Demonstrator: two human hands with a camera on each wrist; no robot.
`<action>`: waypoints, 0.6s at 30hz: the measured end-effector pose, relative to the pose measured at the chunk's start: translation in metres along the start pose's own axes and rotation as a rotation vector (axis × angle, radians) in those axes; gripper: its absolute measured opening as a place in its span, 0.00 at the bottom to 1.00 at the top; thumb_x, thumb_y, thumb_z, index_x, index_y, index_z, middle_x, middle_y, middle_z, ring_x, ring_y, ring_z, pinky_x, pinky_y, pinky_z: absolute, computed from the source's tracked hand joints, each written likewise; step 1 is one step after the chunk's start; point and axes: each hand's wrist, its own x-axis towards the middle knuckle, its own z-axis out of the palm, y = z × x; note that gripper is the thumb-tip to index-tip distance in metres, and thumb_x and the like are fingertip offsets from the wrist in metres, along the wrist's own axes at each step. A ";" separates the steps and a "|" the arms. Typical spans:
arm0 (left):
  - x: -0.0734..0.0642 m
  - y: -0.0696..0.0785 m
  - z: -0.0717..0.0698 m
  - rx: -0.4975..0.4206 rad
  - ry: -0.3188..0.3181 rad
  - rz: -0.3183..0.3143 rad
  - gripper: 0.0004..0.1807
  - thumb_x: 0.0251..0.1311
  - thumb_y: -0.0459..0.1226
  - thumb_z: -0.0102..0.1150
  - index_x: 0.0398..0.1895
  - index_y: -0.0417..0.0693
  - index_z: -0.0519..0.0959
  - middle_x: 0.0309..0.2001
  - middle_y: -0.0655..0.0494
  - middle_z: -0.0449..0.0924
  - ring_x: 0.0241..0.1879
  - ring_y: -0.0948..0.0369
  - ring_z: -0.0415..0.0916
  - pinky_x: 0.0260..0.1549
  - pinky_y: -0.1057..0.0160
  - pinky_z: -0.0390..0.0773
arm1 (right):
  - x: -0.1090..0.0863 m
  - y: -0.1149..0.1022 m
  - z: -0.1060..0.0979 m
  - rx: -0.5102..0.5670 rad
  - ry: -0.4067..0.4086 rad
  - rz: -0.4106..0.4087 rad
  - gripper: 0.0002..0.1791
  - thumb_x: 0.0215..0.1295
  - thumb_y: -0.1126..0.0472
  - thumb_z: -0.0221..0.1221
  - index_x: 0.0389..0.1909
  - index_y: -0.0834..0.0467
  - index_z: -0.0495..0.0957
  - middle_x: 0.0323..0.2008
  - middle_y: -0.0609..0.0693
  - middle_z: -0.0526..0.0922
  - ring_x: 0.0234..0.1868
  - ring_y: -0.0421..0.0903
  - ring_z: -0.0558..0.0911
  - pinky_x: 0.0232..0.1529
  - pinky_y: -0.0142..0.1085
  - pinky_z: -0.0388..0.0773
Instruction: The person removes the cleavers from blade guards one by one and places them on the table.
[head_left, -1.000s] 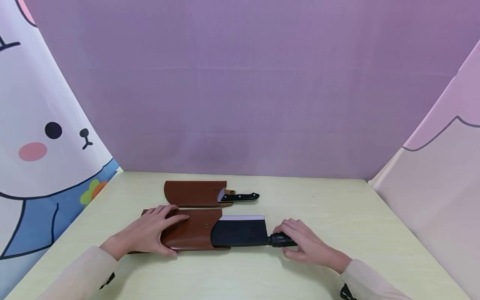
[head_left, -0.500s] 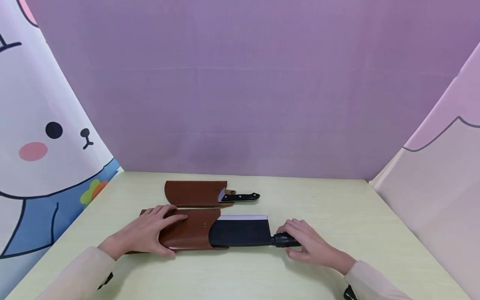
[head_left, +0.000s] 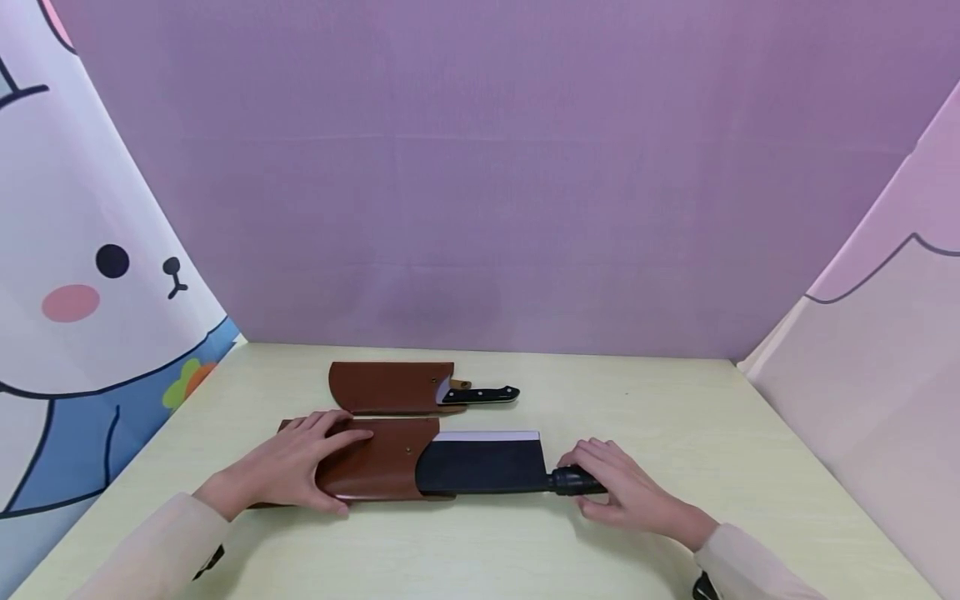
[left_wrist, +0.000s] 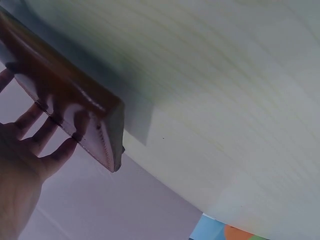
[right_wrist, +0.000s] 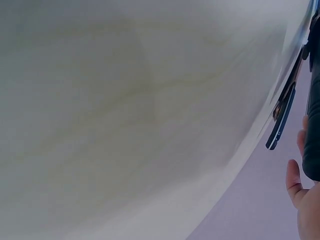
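A cleaver (head_left: 483,467) with a black blade and a bright edge strip lies partly inside a brown leather sheath (head_left: 382,471), its exposed part pointing right. My left hand (head_left: 288,465) grips the sheath from the left, thumb at the near edge and fingers over the far edge. The left wrist view shows fingertips along the stitched side of the sheath (left_wrist: 60,75). At the other end, my right hand (head_left: 622,490) holds the cleaver's black handle (head_left: 576,480). Much of that handle (right_wrist: 313,130) also shows in the right wrist view.
Just behind lies a second brown sheath (head_left: 390,387) with a riveted black knife handle (head_left: 483,395) sticking out to the right. The pale wooden table (head_left: 465,554) ends at a purple backdrop (head_left: 480,208), with printed panels on both sides.
My right hand has drawn the cleaver to the right, so more of its blade shows outside the sheath. The left hand and sheath have shifted slightly left.
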 end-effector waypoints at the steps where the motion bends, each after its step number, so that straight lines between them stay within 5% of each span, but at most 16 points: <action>1: 0.000 0.000 0.000 -0.003 -0.003 -0.002 0.51 0.29 0.74 0.57 0.63 0.66 0.65 0.60 0.51 0.62 0.57 0.50 0.62 0.46 0.43 0.68 | -0.001 0.000 0.000 0.001 0.000 0.001 0.23 0.41 0.61 0.63 0.44 0.53 0.74 0.38 0.37 0.75 0.36 0.32 0.69 0.37 0.25 0.59; 18: -0.003 -0.006 0.002 0.011 -0.021 -0.010 0.50 0.31 0.75 0.55 0.63 0.67 0.65 0.60 0.51 0.63 0.57 0.50 0.63 0.47 0.43 0.67 | -0.008 0.004 -0.004 -0.001 -0.001 0.012 0.24 0.40 0.62 0.64 0.44 0.53 0.74 0.38 0.38 0.75 0.36 0.32 0.69 0.37 0.25 0.60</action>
